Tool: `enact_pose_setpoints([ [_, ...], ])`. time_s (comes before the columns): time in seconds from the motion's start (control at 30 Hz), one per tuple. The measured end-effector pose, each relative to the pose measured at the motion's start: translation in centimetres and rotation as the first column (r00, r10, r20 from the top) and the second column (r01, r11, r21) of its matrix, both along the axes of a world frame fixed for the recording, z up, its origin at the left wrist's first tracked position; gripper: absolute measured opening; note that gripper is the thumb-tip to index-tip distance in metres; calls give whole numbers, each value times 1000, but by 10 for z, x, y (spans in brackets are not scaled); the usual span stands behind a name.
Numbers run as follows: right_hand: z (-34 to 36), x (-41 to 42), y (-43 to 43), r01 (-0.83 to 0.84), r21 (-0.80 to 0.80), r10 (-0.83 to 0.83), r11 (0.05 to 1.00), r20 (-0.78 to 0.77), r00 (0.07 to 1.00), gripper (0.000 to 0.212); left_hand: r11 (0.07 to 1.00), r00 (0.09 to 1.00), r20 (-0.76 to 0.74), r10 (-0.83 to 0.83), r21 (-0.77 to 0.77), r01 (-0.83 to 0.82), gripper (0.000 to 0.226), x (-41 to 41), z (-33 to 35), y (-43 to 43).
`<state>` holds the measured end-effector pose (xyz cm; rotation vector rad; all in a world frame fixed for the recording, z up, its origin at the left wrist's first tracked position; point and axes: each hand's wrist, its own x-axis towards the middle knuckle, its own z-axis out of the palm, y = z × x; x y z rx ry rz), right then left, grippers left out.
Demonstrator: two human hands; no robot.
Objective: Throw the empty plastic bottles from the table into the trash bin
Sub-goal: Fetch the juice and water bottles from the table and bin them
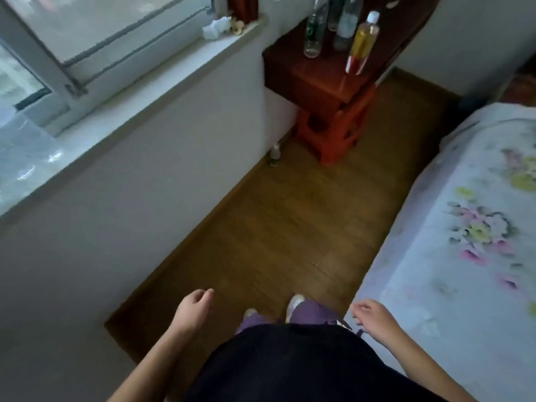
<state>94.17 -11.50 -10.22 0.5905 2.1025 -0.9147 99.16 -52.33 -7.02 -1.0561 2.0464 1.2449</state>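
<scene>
A person stands on a brown wooden floor (290,227) in the narrow strip between a pale wall under a window and a bed (478,227) covered with a light, flower-printed sheet. The left grip (193,310) hangs low in front of the body, fingers loosely curled and relaxed, holding nothing. The right grip (372,314) is low as well, close to the edge of the bed, its fingers loosely bent and likewise empty. Both are well apart from the task's things, which stand at the far end of the floor strip on a dark red-brown worktop (313,71) in the corner beside the window wall. Four plastic bottles stand upright there, close together: a clear bottle with a green label (313,34) nearest the wall, a clear bottle with a pale label (346,26) to its right, a third clear bottle (335,13) between and behind them and cut off by the top edge, and, nearest the worktop's front corner, a white-capped bottle (362,44) that shows yellow above and red below. The blur hides whether that colour is a label or liquid. An orange-red plastic stool (333,132) sits under the worktop. A small bottle (275,153) stands on the floor against the wall just left of the stool. On the window sill (174,71) lies a crumpled white tissue (214,29). Purple trouser legs and pale shoes (294,304) show below a dark top.
</scene>
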Motion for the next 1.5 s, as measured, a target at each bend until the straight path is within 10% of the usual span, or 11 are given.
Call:
enact_pose_setpoints([
  [0.27,-25,-24,61,386,-3,-386,922,47,921,15,951,951,-20,-309,-33,308,41,-202,-16,44],
  [0.83,31,-366,114,354,-129,-373,926,-174,912,18,901,898,107,-426,-38,432,24,-484,-18,126],
  [1.23,23,-425,206,556,-15,-552,831,-151,820,10,692,694,-13,-720,60,720,28,-706,-2,299],
  [1.5,14,-520,300,470,-22,-468,883,-132,874,10,755,755,-66,-652,26,655,28,-777,8,376],
])
